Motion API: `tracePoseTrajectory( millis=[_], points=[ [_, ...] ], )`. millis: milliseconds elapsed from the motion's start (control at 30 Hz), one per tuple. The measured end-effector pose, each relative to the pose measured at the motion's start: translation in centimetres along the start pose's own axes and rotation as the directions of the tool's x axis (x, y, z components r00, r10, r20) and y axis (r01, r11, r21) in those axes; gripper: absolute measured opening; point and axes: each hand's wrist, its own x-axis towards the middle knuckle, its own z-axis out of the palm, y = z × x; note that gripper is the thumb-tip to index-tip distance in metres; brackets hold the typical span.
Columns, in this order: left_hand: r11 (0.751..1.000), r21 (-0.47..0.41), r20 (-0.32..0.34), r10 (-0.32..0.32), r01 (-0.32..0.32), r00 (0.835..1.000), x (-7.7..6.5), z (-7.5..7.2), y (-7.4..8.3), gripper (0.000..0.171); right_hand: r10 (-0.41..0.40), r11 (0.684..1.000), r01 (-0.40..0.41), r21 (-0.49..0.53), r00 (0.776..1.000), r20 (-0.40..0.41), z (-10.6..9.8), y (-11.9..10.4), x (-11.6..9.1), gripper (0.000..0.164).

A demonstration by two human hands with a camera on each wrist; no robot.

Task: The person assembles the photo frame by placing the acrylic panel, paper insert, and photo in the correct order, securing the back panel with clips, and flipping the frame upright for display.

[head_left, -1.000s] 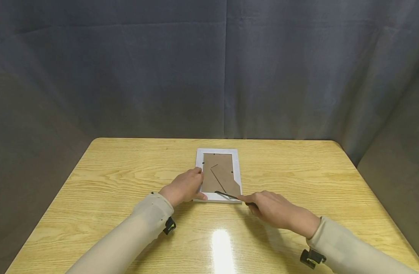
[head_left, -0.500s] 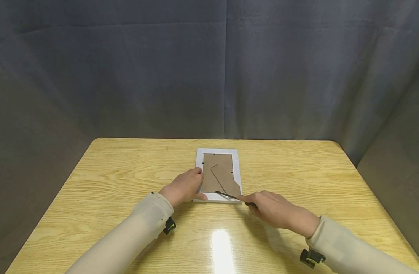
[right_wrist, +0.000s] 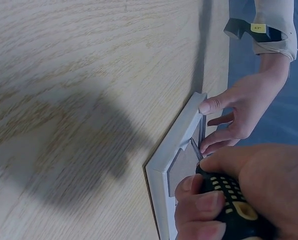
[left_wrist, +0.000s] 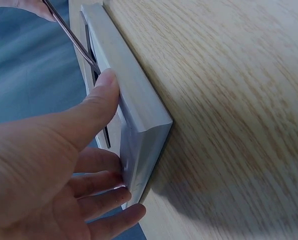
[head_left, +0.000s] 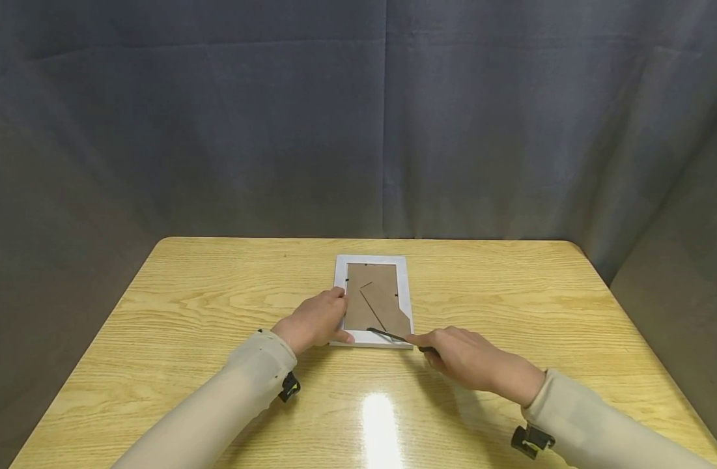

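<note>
A white picture frame (head_left: 402,281) lies face down on the table, its brown backing board (head_left: 377,293) upward. My left hand (head_left: 316,319) holds the frame's near left corner, the thumb (left_wrist: 105,82) on the near rim and the fingers along the left side. In my right hand (head_left: 468,358) is a screwdriver (head_left: 387,335), its dark, yellow-dotted handle (right_wrist: 227,195) wrapped by the fingers. The shaft slants low across the near rim, its tip at the backing's lower edge. Small dark tabs show along the backing's edges, and a stand outline is cut in it.
The wooden table (head_left: 217,286) extends on all sides of the frame. A dark grey curtain (head_left: 276,130) hangs behind it and at both sides. A black wrist device (head_left: 531,441) sits under the right sleeve, with another (head_left: 290,386) under the left.
</note>
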Motion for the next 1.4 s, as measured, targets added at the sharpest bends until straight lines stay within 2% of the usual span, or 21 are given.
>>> tracePoseTrajectory(
  millis=[567, 933, 1267, 1400],
  points=[
    [1.0, 0.005, 0.005, -0.002, 0.002, 1.0, -0.11, 0.18, -0.26, 0.07, -0.019, 1.0, 0.019, 0.012, 1.0, 0.001, 0.09, -0.17, 0.22, 0.042],
    [1.0, -0.006, -0.001, 0.0, 0.0, 1.0, -0.19, 0.19, -0.24, 0.065, -0.032, 0.999, 0.032, 0.002, 0.999, -0.004, 0.17, -0.14, 0.03, 0.043],
    [1.0, -0.01, 0.002, -0.004, 0.004, 1.0, -0.14, 0.14, -0.11, 0.065, -0.045, 0.989, 0.033, -0.144, 0.996, -0.083, 0.54, -0.25, -0.4, 0.046],
    [1.0, -0.012, 0.003, -0.011, 0.011, 1.0, -0.09, 0.18, -0.11, 0.065, -0.048, 0.984, 0.03, -0.173, 0.994, -0.099, 0.5, -0.23, -0.34, 0.046]
  ],
)
